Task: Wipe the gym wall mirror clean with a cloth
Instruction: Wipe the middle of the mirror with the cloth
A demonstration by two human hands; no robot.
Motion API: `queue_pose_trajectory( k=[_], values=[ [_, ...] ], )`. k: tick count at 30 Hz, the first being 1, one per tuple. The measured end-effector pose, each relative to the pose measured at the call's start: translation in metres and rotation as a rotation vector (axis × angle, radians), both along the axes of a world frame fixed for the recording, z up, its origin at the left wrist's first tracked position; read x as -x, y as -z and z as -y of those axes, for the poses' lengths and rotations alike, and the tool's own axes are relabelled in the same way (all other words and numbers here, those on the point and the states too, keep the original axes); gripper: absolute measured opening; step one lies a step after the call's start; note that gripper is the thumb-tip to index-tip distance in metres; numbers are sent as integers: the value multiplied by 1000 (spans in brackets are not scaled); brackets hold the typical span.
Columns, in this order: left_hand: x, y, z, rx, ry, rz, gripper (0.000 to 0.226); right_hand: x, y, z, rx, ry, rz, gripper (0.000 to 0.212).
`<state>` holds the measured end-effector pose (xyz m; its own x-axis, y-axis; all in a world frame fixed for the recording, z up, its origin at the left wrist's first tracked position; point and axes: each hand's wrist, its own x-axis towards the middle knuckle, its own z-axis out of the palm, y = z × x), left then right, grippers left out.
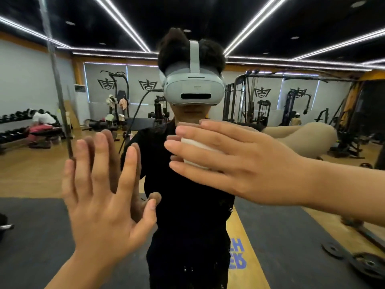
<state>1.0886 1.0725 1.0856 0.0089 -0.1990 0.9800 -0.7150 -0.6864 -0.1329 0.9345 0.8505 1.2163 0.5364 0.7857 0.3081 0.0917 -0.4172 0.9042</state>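
Mirror (291, 226): straight ahead of both hands and touching them. It fills the view, and each hand meets its own reflection at the glass.
Seam (54, 69): a thin upright joint in the mirror, taken here as the landmark.
Cloth (194, 150): a white folded pad well right of the seam, pinned flat to the glass. Only its leading edge shows past the fingertips.
Right hand (239, 161): right of the seam, over the cloth, with straight fingers close together pressing it on the glass. It does not curl round the cloth. The thumb is hidden.
Left hand (100, 195): just right of the seam and lower than the cloth. The palm is flat on the glass with fingers spread wide, and it holds nothing.
Long axis: the right fingers and forearm lie nearly level, pointing toward the seam. The cloth's visible edge runs roughly up and down across them.
Nearer hand: only the right hand is on the cloth. The left is apart from it, between cloth and seam.
Likely step: a sideways wipe toward the seam. The left hand probably lies in that path and would have to lift or shift.
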Motion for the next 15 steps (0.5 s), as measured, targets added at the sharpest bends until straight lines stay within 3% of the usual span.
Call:
queue_pose_trajectory(
  k=[5,15],
  values=[
    [1,0,3,13,19,-18,79,40,-8,47,-22,66,-26,50],
    [-1,2,2,23,-23,-8,93,-43,-8,-41,9,-113,-102,41]
  ],
)
